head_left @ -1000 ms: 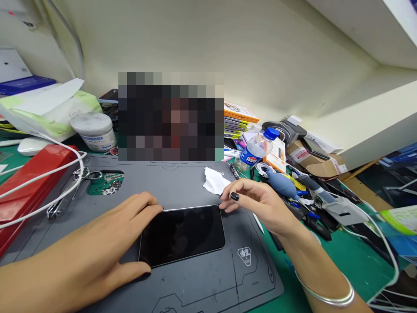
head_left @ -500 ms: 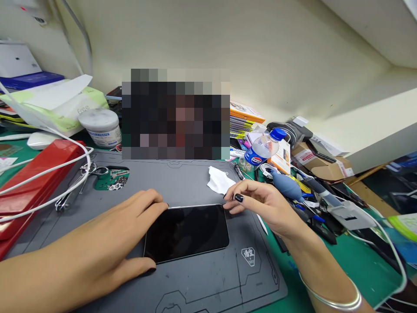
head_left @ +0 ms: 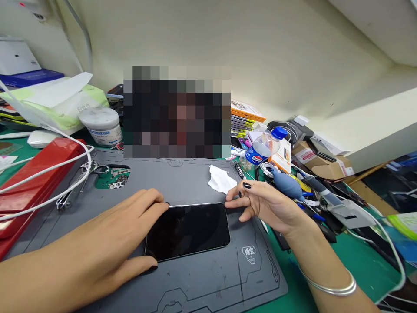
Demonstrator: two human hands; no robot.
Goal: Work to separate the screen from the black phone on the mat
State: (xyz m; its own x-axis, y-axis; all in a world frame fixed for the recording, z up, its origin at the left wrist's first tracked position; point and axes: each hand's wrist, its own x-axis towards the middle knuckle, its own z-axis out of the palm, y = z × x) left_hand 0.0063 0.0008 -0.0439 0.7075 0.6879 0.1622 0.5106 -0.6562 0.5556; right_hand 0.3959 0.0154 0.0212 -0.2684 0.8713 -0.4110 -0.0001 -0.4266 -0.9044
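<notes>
A smartphone with a dark screen lies face up on the grey work mat. My left hand grips its left end, thumb on the near edge and fingers on the far edge. At the phone's far right corner, fingertips of my right hand meet the edge, the other fingers spread apart and the palm off the mat. A crumpled white tissue lies just beyond the right fingers.
To the left are a red case, a white cable, scissors and a tub of paste. On the right stand a Pepsi bottle, a blue air blower and a cardboard box. A pixelated patch covers the back middle.
My right hand has turned and its fingers have spread further, staying by the phone's far right corner. My left hand and the phone hold their place.
</notes>
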